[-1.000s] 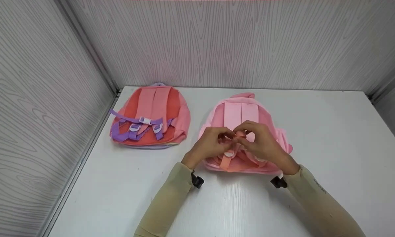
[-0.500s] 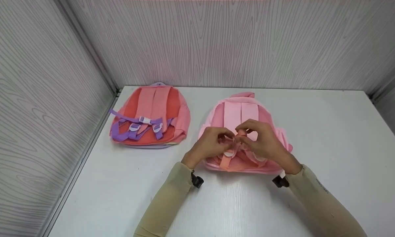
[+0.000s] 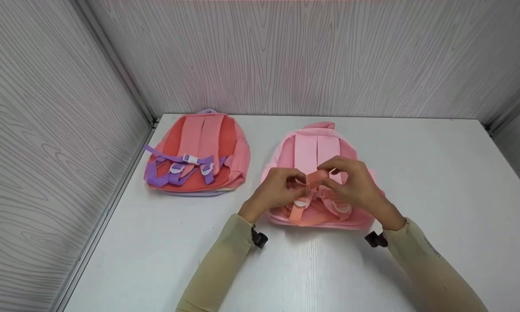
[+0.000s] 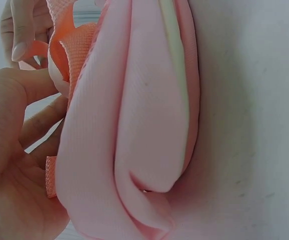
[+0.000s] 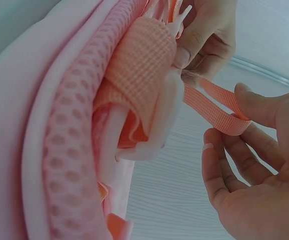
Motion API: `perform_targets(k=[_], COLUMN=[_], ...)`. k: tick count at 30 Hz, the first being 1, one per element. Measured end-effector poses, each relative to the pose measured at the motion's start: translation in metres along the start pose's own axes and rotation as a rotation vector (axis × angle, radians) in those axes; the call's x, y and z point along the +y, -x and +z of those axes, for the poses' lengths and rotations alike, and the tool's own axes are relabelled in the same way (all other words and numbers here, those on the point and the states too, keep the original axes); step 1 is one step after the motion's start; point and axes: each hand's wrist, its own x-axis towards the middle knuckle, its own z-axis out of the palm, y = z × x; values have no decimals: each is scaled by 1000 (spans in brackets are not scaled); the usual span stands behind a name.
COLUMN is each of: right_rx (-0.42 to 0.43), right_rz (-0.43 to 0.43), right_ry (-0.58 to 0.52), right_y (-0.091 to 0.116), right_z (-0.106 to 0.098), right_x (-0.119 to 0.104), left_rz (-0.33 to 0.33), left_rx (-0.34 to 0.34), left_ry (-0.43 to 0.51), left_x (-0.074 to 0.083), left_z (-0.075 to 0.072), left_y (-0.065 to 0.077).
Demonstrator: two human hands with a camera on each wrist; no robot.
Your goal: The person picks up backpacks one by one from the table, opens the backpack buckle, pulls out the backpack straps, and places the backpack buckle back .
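Note:
A pink backpack (image 3: 306,151) lies with its shoulder straps up on the white table. Above its lower middle, my right hand (image 3: 357,184) pinches a loop of orange webbing strap (image 5: 219,120) between thumb and fingers. My left hand (image 3: 275,189) pinches the other end of that strap at what looks like a small buckle, mostly hidden by the fingertips. In the right wrist view, a white strap adjuster (image 5: 168,110) with wide orange webbing (image 5: 144,55) sits close to the left thumb. The bag's soft side (image 4: 149,100) fills the middle of the left wrist view.
To the left lies a coral backpack (image 3: 238,151) with purple straps (image 3: 158,180) and white buckles, also straps up. The white table (image 3: 424,173) meets grained panels (image 3: 286,56) at the back and on the left.
My right hand has moved slightly right and up, drawing out a longer stretch of orange strap between the hands. The left hand has stayed in place.

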Motion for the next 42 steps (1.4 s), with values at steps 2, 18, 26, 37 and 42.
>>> perform_targets(k=[2, 18, 26, 37, 42], right_rx=[-4, 6, 32, 58, 51], right_rz=[25, 64, 59, 58, 127], right_ry=[8, 42, 30, -60, -93], right_y=[1, 6, 9, 14, 17], right_z=[-2, -12, -17, -22, -27], right_x=[-1, 1, 5, 10, 10], left_rz=[-7, -33, -44, -57, -67], left_rx=[-3, -6, -14, -17, -17], left_ry=[0, 11, 12, 29, 38], left_x=[0, 1, 1, 0, 2], left_z=[0, 0, 1, 1, 0], left_y=[0, 2, 1, 2, 3])
